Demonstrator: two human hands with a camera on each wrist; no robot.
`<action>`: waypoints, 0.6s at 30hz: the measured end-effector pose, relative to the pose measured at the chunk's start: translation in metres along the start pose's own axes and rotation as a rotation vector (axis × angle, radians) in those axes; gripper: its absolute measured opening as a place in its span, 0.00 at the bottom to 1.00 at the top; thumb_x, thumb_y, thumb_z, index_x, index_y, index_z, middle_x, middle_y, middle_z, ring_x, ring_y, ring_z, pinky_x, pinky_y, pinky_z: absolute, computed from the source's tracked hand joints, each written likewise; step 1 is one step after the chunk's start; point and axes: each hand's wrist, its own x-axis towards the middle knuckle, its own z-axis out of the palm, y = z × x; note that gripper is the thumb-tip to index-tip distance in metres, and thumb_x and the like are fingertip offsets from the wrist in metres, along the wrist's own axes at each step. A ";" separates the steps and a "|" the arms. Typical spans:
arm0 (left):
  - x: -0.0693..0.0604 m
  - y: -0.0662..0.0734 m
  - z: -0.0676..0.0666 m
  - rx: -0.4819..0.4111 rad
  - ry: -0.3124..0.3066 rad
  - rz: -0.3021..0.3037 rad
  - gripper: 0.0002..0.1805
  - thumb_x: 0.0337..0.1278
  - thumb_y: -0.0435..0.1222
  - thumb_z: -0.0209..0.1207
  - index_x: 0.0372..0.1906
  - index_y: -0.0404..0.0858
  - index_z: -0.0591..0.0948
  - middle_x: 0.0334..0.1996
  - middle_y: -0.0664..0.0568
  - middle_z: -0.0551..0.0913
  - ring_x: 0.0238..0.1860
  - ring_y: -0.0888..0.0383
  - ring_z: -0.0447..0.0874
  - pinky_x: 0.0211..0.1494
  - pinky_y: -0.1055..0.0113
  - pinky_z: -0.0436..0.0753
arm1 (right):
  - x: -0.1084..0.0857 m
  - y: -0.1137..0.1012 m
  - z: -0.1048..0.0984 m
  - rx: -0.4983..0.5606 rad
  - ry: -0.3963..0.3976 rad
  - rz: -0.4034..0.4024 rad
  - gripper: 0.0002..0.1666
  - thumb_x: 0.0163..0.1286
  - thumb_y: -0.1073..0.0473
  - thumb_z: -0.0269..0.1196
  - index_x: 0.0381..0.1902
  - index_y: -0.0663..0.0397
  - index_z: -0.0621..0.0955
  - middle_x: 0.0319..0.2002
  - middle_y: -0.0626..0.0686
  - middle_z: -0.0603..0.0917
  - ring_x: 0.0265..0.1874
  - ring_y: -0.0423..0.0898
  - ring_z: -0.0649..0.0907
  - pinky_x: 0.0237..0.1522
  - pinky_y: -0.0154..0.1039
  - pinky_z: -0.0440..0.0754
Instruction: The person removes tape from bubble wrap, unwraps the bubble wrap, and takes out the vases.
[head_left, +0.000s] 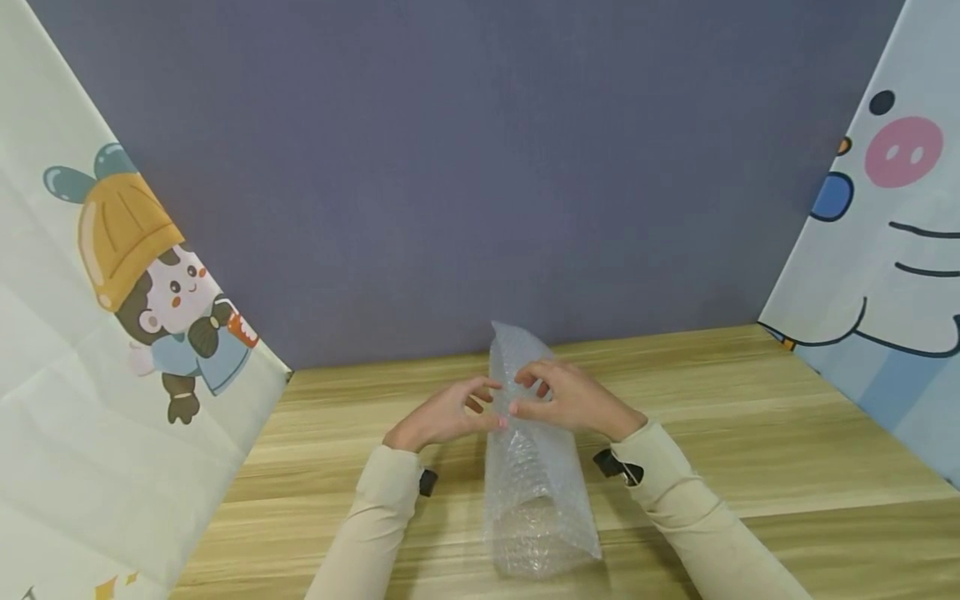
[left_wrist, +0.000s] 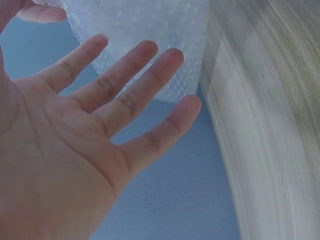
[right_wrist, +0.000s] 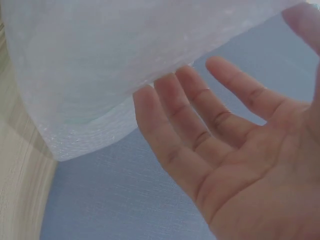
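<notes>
The left hand point(head_left: 450, 412) and the right hand point(head_left: 573, 400) face each other over a sheet of bubble wrap point(head_left: 525, 475). The left hand's fingers are parted and slightly bent, with the thumb apart from them, and they clasp nothing; whether its fingertips touch the wrap cannot be told. The right hand is loose too, its fingers gently bent; in its wrist view the fingertips meet the edge of the wrap without closing round it.

The bubble wrap runs from just beyond both hands, where one corner comes to a point, down between the forearms to a rounded, layered end nearer the person. One side of it forms a loose flap below the right hand. Whether anything lies inside is unclear.

Beneath the hands is a wood-grain table point(head_left: 337, 442), and past them rises a dark greyish-blue wall point(head_left: 480, 167). Pale sleeves point(head_left: 375, 508) cover both forearms behind the hands. Well out to the left of the left hand is a cartoon figure point(head_left: 161, 275) in a yellow hat; well out to the right of the right hand is a pink cartoon snout point(head_left: 903, 150).
</notes>
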 end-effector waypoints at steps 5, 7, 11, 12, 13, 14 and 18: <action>0.000 0.002 0.002 0.000 -0.003 -0.001 0.39 0.59 0.62 0.65 0.73 0.55 0.71 0.66 0.51 0.78 0.65 0.46 0.77 0.58 0.51 0.84 | -0.001 -0.003 -0.001 -0.004 -0.003 0.040 0.30 0.67 0.38 0.68 0.58 0.51 0.82 0.53 0.52 0.85 0.48 0.49 0.86 0.46 0.46 0.85; 0.001 0.002 0.002 0.006 -0.002 0.003 0.39 0.59 0.62 0.65 0.73 0.55 0.71 0.67 0.51 0.78 0.65 0.45 0.78 0.58 0.51 0.84 | -0.001 -0.003 -0.002 -0.008 -0.006 0.046 0.29 0.67 0.39 0.69 0.57 0.51 0.82 0.54 0.52 0.85 0.48 0.50 0.85 0.46 0.46 0.86; 0.001 0.002 0.003 0.009 -0.003 0.013 0.38 0.60 0.61 0.65 0.74 0.55 0.71 0.68 0.52 0.77 0.65 0.45 0.78 0.58 0.50 0.84 | -0.001 -0.002 -0.003 0.000 -0.011 0.058 0.28 0.64 0.45 0.72 0.56 0.52 0.82 0.54 0.52 0.85 0.49 0.52 0.85 0.45 0.46 0.86; 0.001 0.002 0.003 0.009 -0.002 0.015 0.38 0.61 0.61 0.65 0.74 0.54 0.71 0.68 0.51 0.77 0.65 0.45 0.78 0.58 0.50 0.84 | 0.000 -0.001 -0.003 0.003 -0.009 0.059 0.27 0.63 0.46 0.72 0.56 0.53 0.82 0.54 0.53 0.85 0.49 0.53 0.85 0.45 0.46 0.86; 0.001 0.003 0.003 0.008 -0.002 0.017 0.38 0.61 0.60 0.65 0.74 0.54 0.71 0.68 0.51 0.77 0.65 0.44 0.78 0.58 0.49 0.84 | 0.000 -0.001 -0.003 0.005 -0.008 0.059 0.27 0.62 0.48 0.72 0.55 0.53 0.82 0.54 0.53 0.85 0.48 0.53 0.86 0.45 0.46 0.86; 0.000 0.003 0.003 0.008 -0.003 0.017 0.38 0.61 0.60 0.65 0.74 0.54 0.71 0.68 0.51 0.77 0.65 0.44 0.78 0.58 0.49 0.84 | 0.000 -0.001 -0.003 0.009 -0.007 0.063 0.26 0.61 0.49 0.73 0.54 0.53 0.82 0.53 0.53 0.86 0.48 0.53 0.86 0.45 0.45 0.86; -0.002 0.005 0.003 0.008 -0.003 0.017 0.38 0.61 0.60 0.65 0.74 0.55 0.71 0.68 0.51 0.77 0.64 0.45 0.79 0.58 0.50 0.84 | 0.000 -0.001 -0.003 0.008 0.007 0.057 0.23 0.60 0.52 0.73 0.51 0.52 0.83 0.51 0.52 0.86 0.46 0.52 0.87 0.44 0.44 0.86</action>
